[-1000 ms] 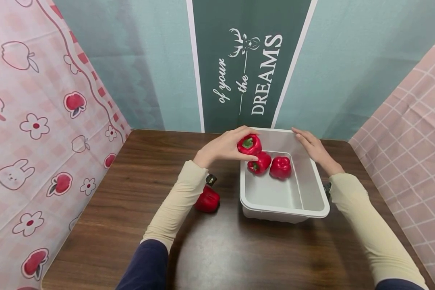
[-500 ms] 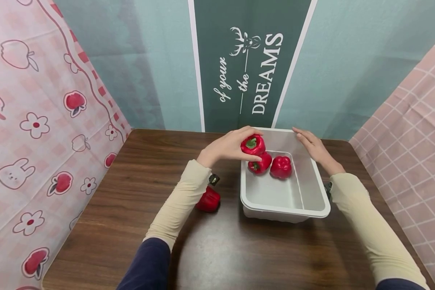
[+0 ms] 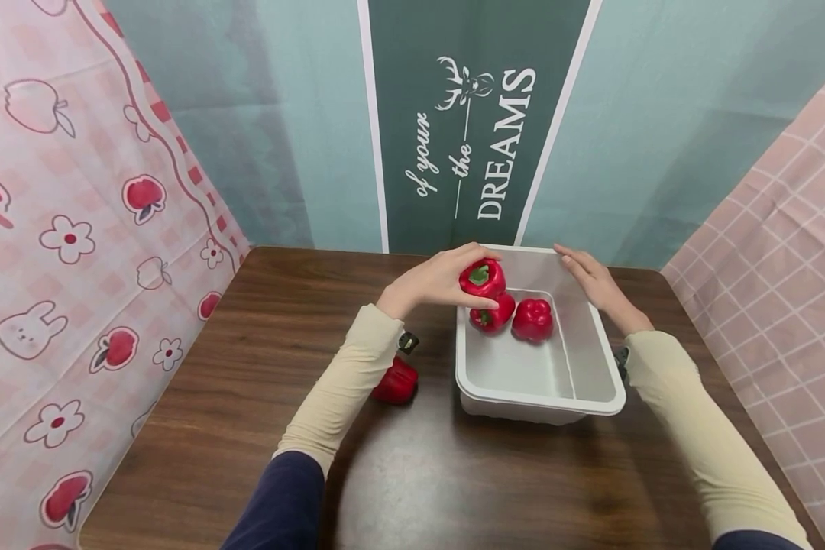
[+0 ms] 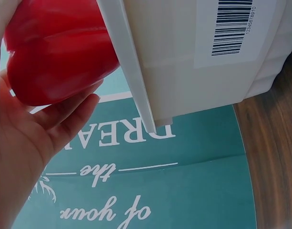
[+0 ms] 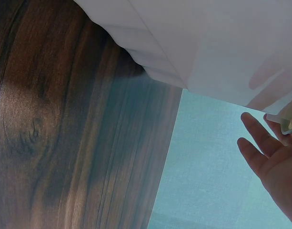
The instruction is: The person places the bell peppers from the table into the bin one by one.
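Left hand (image 3: 438,281) curled round a red bell pepper (image 3: 486,288) | pepper slightly farther right than moments ago, by far-left corner of gray bin (image 3: 522,374) | right hand (image 3: 594,283) unmoved far right, fingers extended

1. Left arm (image 3: 338,382): reaches forward from the lower middle of the head view, slanting to the right.
2. Left hand (image 3: 435,279): turned inward at the wrist, in a grip, thumb on the near side and fingers (image 4: 75,118) curving on the far side.
3. Right arm (image 3: 687,420): reaches forward from the lower right corner, slanting to the left.
4. Right hand (image 3: 596,283): well apart from the left hand, fingers extended forward and leftward, slightly spread in the right wrist view.
5. Sleeves (image 3: 319,416): cream on both forearms, navy higher up.
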Demonstrator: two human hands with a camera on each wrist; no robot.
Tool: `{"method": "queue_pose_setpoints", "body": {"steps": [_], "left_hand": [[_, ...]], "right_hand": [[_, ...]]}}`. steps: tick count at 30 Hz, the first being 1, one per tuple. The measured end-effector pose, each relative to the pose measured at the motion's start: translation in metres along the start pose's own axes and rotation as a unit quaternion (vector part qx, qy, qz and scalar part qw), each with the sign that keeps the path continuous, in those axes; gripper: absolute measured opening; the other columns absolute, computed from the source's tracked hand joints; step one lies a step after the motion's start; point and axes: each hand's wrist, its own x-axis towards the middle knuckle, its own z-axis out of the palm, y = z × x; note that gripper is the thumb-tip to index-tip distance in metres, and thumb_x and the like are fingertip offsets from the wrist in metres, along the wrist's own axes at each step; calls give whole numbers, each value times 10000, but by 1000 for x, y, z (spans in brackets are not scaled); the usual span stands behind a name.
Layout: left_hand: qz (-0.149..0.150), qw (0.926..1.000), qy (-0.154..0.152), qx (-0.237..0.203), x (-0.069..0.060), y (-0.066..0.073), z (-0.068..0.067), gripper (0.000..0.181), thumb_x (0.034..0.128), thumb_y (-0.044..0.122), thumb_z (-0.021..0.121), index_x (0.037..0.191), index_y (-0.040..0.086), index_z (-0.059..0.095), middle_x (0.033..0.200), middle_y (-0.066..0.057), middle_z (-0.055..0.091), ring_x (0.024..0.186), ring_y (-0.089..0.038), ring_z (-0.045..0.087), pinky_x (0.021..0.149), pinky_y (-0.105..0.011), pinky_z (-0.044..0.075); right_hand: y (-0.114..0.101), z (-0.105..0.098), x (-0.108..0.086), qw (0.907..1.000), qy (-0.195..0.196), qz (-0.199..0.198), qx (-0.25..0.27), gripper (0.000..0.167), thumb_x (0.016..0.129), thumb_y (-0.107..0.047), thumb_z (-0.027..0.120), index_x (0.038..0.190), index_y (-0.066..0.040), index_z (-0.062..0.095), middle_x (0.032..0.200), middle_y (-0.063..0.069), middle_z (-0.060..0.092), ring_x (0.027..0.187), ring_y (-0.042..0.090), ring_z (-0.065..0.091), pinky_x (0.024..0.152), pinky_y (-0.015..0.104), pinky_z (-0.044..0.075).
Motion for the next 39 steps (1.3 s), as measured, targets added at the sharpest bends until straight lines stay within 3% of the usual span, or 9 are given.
{"method": "queue_pose_setpoints", "body": {"steps": [12,18,39], "left_hand": [[-31,10000,-66,-9,2,-2,5,737,677,513,746,1299,267,436,1227,63,460,1068,-36,461,758,-155,491],[-76,9999,-133,-56,2,-1,6,767,661,547,742,1304,266,431,1213,67,468,1064,-35,466,752,-158,496],[99,9997,-160,-150,3,-3,12,757,669,523,750,1297,242,434,1225,69,466,1091,-34,444,757,-151,491]], "right_hand": [[-1,0,-2,10000,34,-36,-39,510,996,-403,326,1435,-144,342,1467,191,296,1336,420,254,1025,654,189],[-1,2,-3,10000,-5,39,-10,512,990,-421,330,1441,-178,333,1472,178,292,1340,410,254,1015,666,195],[-1,5,-5,10000,2,43,-21,512,993,-418,318,1444,-175,326,1473,186,283,1340,419,247,1014,669,191]]}}
